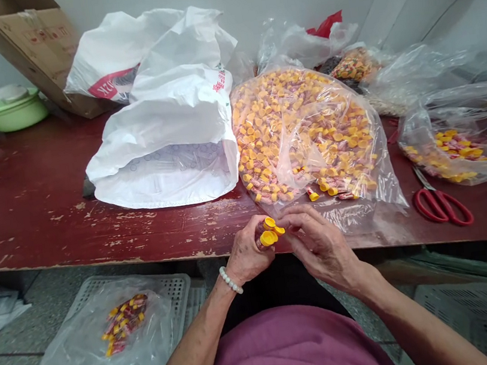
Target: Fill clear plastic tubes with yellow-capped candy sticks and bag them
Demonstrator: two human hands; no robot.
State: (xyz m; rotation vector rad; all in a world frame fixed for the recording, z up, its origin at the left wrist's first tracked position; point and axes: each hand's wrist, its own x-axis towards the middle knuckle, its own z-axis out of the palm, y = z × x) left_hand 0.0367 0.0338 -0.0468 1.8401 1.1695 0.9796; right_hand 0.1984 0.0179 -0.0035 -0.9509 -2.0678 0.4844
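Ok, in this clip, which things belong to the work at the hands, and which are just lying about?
In use:
left hand, holding yellow-capped tubes
right hand, at the tubes
big bag of tubes

Lying about:
red scissors
green basin
cardboard box
white sack

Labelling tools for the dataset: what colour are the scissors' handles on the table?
The scissors have red handles, clearest in the head view.

Yellow-capped tubes (268, 238) partly hidden by left hand (248, 253), tube print too small to read, cardboard box (36, 45) cut off by top edge
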